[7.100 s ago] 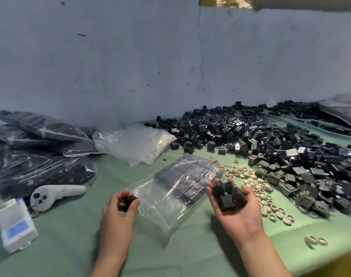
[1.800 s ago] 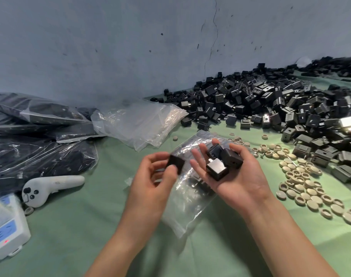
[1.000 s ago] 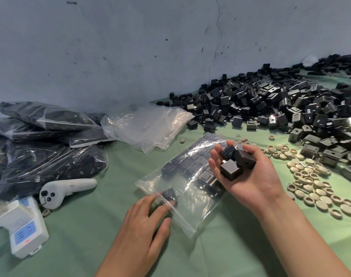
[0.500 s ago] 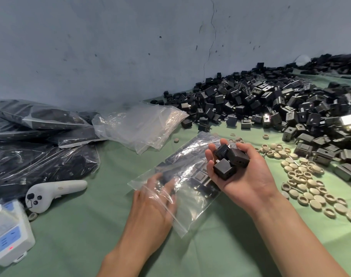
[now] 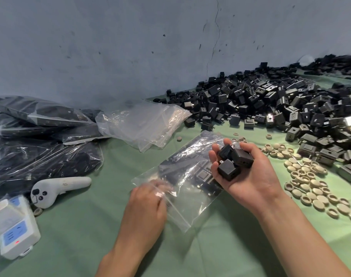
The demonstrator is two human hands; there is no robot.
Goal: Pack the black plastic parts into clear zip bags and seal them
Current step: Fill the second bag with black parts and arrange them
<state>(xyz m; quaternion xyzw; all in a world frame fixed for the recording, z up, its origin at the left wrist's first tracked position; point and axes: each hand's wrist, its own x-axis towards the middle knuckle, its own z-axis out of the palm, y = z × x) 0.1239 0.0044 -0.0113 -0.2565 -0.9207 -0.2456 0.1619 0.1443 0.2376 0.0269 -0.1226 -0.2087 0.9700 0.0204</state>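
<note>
The left hand (image 5: 148, 198), lower centre, has its fingers pushed into the mouth of the bag (image 5: 190, 172). They show blurred through the film, so whether they hold a part or lie loose cannot be told. The right hand (image 5: 250, 176), right of centre, is palm up over the bag's far end, with its fingers curled round three black parts (image 5: 233, 161). The bag lies flat on the green cloth (image 5: 90, 226) at centre frame, mouth toward the lower left, with rows of parts already inside.

The step in hand is judged to be filling, a part at a time; sealing is not yet begun. The next move likely calls for the left hand to come out, take a part from the right palm and slide it in beside the rows without dragging the mouth closed.

The pile (image 5: 270, 108) is at upper right, the empty bags (image 5: 144, 124) at upper centre, the filled bags (image 5: 40, 136) at left and the beige rings (image 5: 310, 182) at right.

1.8 s earlier the left hand pinched one part in the air beside the right hand; now it is down in the bag. The right hand's load looks the same.
</note>
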